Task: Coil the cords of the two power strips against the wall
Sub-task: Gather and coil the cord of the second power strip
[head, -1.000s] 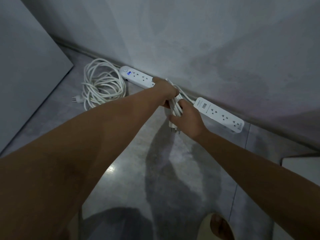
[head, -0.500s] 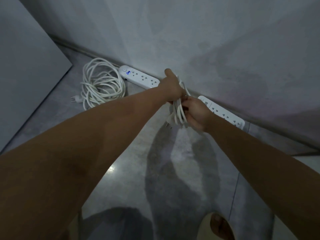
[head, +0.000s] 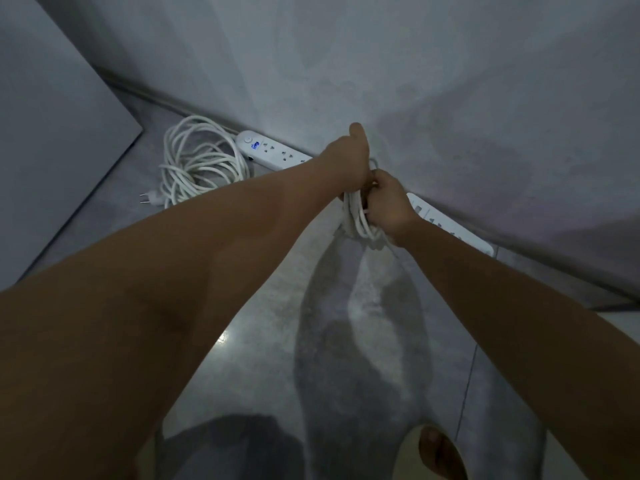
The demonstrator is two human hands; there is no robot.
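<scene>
Two white power strips lie along the base of the wall. The left power strip shows a blue lit display, and its white cord lies in a loose coil on the floor to its left, the plug at the coil's near side. The right power strip is partly hidden by my right wrist. Between the strips, my left hand and my right hand both grip a bundle of white cord loops, held up off the floor. The loops hang below my hands.
A grey wall rises behind the strips. A large flat grey panel stands at the left. The floor is glossy grey tile. My foot in a sandal shows at the bottom.
Both hands have risen with the cord bundle, and the right hand has shifted from under the loops to their side, closer to my left hand. The left coil has not moved.
</scene>
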